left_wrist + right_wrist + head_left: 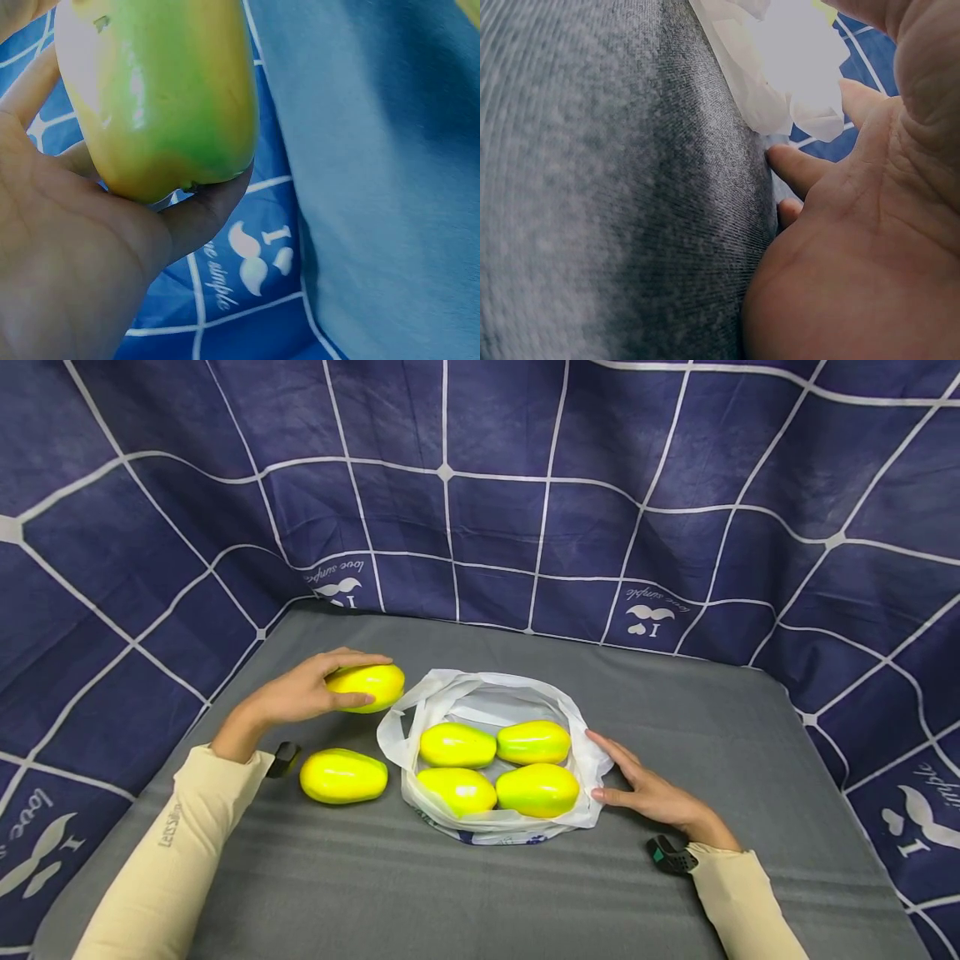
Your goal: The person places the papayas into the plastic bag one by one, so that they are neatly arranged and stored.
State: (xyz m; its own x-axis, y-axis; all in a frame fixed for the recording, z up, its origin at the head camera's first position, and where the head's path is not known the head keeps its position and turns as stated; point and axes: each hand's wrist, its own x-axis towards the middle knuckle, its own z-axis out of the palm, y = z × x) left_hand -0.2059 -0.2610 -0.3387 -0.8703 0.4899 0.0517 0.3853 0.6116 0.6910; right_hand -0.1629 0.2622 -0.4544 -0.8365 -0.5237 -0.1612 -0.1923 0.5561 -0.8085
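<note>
My left hand point(296, 693) grips a yellow papaya point(381, 685) at the left of the bag, thumb on the near side and fingers over the top. Up close in the left wrist view, the papaya point(161, 97) shows green streaks and a small stem scar by the palm. A white plastic bag point(592, 814) lies with its mouth spread wide, several papayas point(537, 790) inside in two rows. Along the bag's right side is my right hand point(656, 793), fingers extended and fingertips at the plastic. One more papaya point(343, 776) lies on the table below my left hand.
A grey cloth point(525, 902) covers the table. Dark blue curtains point(495, 510) with white grid lines hang behind it and along both sides. Each wrist wears a dark band; the right one point(671, 856) sits just above the cloth in the head view.
</note>
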